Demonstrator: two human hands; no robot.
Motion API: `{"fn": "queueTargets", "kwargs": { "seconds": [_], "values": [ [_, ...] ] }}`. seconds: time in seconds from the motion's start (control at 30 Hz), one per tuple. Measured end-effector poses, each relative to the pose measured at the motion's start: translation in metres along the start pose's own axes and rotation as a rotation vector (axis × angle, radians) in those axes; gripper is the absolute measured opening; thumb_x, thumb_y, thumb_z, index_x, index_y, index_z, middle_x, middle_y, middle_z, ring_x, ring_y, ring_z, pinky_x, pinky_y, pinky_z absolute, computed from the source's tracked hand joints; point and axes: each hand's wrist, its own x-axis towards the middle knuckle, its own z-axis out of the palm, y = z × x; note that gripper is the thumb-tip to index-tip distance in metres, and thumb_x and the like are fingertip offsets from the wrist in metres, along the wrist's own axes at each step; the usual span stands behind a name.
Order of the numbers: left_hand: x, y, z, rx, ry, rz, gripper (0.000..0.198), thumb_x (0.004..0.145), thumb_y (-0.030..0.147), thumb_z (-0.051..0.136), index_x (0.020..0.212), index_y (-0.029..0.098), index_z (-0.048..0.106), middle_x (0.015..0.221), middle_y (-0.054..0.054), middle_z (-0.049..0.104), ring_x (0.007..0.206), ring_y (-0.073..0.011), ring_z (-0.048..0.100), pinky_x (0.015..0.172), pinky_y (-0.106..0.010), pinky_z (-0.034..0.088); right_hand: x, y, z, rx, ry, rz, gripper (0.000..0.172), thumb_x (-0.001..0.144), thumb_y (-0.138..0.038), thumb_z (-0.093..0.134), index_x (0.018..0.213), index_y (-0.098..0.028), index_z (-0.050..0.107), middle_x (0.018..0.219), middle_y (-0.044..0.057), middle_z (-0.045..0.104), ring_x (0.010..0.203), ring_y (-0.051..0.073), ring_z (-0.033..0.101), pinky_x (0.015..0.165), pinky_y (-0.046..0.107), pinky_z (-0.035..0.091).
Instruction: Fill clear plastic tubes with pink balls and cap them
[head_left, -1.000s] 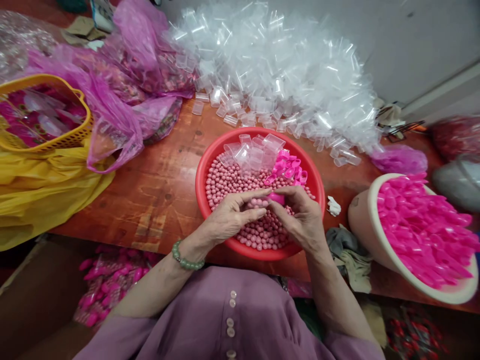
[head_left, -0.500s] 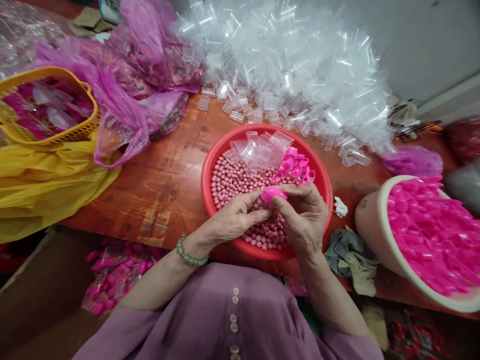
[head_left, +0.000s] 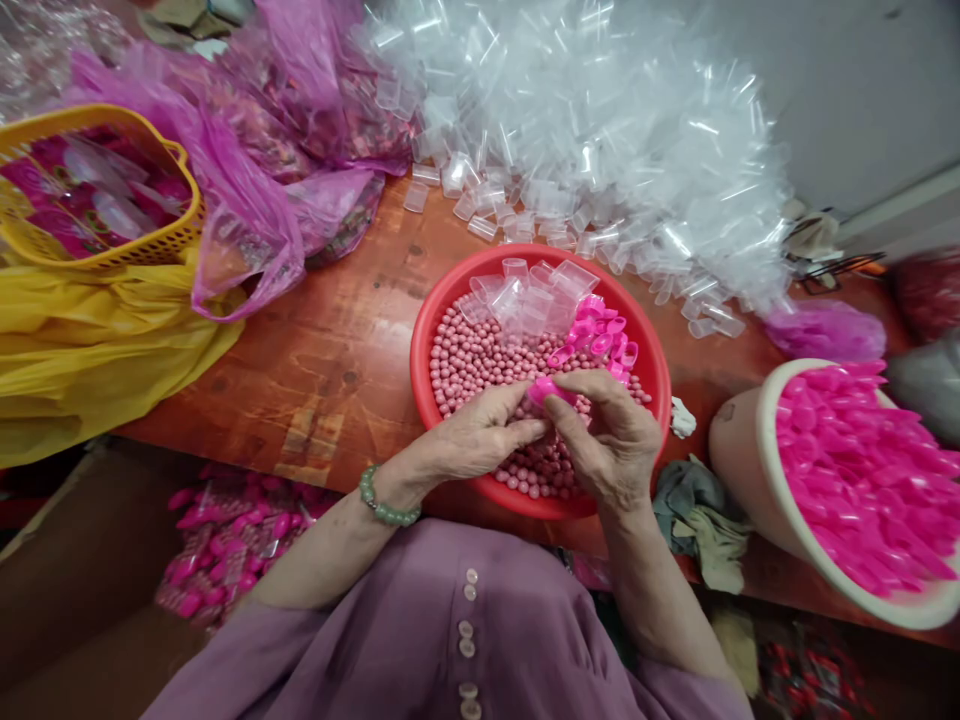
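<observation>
Over a red bowl (head_left: 424, 350), both hands meet at a small glossy pink plastic cap (head_left: 546, 390). My left hand (head_left: 480, 432), with a green bead bracelet (head_left: 390, 508) at its wrist, pinches the cap's left side between thumb and fingers. From the other side, my right hand (head_left: 613, 440) grips it with thumb and forefinger. Fingers hide part of the cap. Below the hands the bowl holds many pink beads (head_left: 480, 355). Clear plastic tubes (head_left: 525, 295) lie on the beads at the back, and small pink plastic pieces (head_left: 600, 330) lie at the back right.
A heap of clear tubes (head_left: 600, 130) covers the table's back. To the right stands a pale bucket (head_left: 739, 430) of pink plastic parts, with a grey cloth (head_left: 694, 505) beside it. At left are a yellow basket (head_left: 169, 225), purple bags (head_left: 247, 210) and a yellow bag (head_left: 112, 350).
The pink cap has turned between my fingers, so its smooth rounded face shows less now. Both hands stay over the bowl, and the view has shifted slightly.
</observation>
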Motion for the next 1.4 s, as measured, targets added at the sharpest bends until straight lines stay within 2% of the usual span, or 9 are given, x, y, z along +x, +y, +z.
{"fn": "queueTargets", "kwargs": {
  "seconds": [0.1, 0.27, 0.63, 0.77, 0.87, 0.93, 1.07, 1.27, 1.4],
  "values": [
    [-0.001, 0.001, -0.002, -0.040, -0.005, -0.014, 0.024, 0.082, 0.033, 0.067, 0.096, 0.013, 0.065, 0.085, -0.003, 0.061, 0.080, -0.0147, 0.056, 0.075, -0.025, 0.046, 0.003, -0.001, -0.006, -0.104, -0.142, -0.153, 0.032, 0.085, -0.018, 0.068, 0.115, -0.026, 0.059, 0.105, 0.006, 0.069, 0.097, 0.023, 0.065, 0.085, 0.043, 0.055],
    [-0.002, 0.001, -0.001, -0.257, -0.002, -0.165, 0.040, 0.076, 0.049, 0.074, 0.088, 0.014, 0.059, 0.072, -0.001, 0.060, 0.059, -0.0117, 0.055, 0.057, -0.024, 0.044, -0.001, 0.001, -0.002, -0.342, -0.260, -0.271, 0.078, 0.077, -0.040, 0.075, 0.141, -0.019, 0.035, 0.125, 0.019, 0.058, 0.114, 0.035, 0.057, 0.091, 0.053, 0.051],
    [-0.004, -0.003, -0.003, -0.443, -0.108, -0.134, 0.041, 0.073, 0.044, 0.080, 0.077, 0.009, 0.059, 0.069, -0.002, 0.061, 0.060, -0.0090, 0.058, 0.058, -0.019, 0.048, 0.001, -0.001, 0.007, -0.502, -0.130, -0.486, 0.064, 0.081, -0.041, 0.066, 0.133, -0.011, 0.044, 0.103, 0.016, 0.063, 0.093, 0.029, 0.063, 0.077, 0.042, 0.056],
    [-0.004, -0.004, -0.004, -0.397, -0.144, -0.095, 0.041, 0.077, 0.047, 0.075, 0.077, 0.010, 0.058, 0.070, -0.003, 0.060, 0.063, -0.0098, 0.057, 0.061, -0.021, 0.047, 0.000, -0.002, 0.003, -0.446, -0.188, -0.421, 0.070, 0.079, -0.038, 0.070, 0.138, -0.013, 0.041, 0.110, 0.016, 0.061, 0.099, 0.029, 0.062, 0.082, 0.044, 0.056],
    [-0.004, -0.002, -0.004, -0.263, -0.090, -0.065, 0.034, 0.082, 0.043, 0.069, 0.079, 0.012, 0.054, 0.072, -0.001, 0.056, 0.063, -0.0095, 0.053, 0.060, -0.022, 0.043, -0.004, -0.003, -0.002, -0.263, -0.268, -0.251, 0.076, 0.076, -0.040, 0.075, 0.140, -0.018, 0.040, 0.118, 0.015, 0.059, 0.109, 0.030, 0.060, 0.089, 0.046, 0.054],
    [-0.003, 0.000, -0.003, -0.182, -0.086, -0.040, 0.023, 0.087, 0.034, 0.062, 0.082, 0.013, 0.053, 0.074, 0.000, 0.054, 0.064, -0.0088, 0.050, 0.061, -0.022, 0.041, -0.006, -0.004, -0.005, -0.111, -0.256, -0.088, 0.064, 0.079, -0.040, 0.075, 0.134, -0.022, 0.048, 0.117, 0.011, 0.062, 0.108, 0.027, 0.061, 0.091, 0.045, 0.054],
    [-0.002, 0.003, -0.001, -0.041, -0.099, -0.010, 0.007, 0.089, 0.020, 0.053, 0.089, 0.013, 0.053, 0.076, 0.002, 0.048, 0.069, -0.0089, 0.044, 0.065, -0.022, 0.038, -0.007, -0.004, -0.008, -0.008, -0.068, 0.136, 0.021, 0.086, -0.025, 0.069, 0.108, -0.024, 0.068, 0.098, 0.004, 0.070, 0.092, 0.019, 0.067, 0.085, 0.038, 0.056],
    [-0.002, 0.004, 0.001, 0.069, -0.121, -0.039, 0.005, 0.089, 0.015, 0.050, 0.092, 0.014, 0.052, 0.075, 0.004, 0.045, 0.064, -0.0079, 0.039, 0.060, -0.022, 0.033, -0.002, -0.006, -0.012, 0.142, -0.109, 0.259, 0.022, 0.082, -0.017, 0.073, 0.103, -0.026, 0.073, 0.095, 0.001, 0.073, 0.086, 0.016, 0.069, 0.081, 0.034, 0.057],
    [-0.003, 0.005, 0.000, 0.035, -0.133, -0.090, 0.004, 0.090, 0.016, 0.049, 0.087, 0.014, 0.050, 0.069, 0.005, 0.044, 0.061, -0.0074, 0.039, 0.059, -0.021, 0.032, -0.006, -0.004, -0.011, 0.063, -0.056, 0.171, 0.023, 0.082, -0.016, 0.073, 0.103, -0.027, 0.073, 0.093, 0.001, 0.074, 0.085, 0.017, 0.070, 0.081, 0.035, 0.058]
  ]
}}
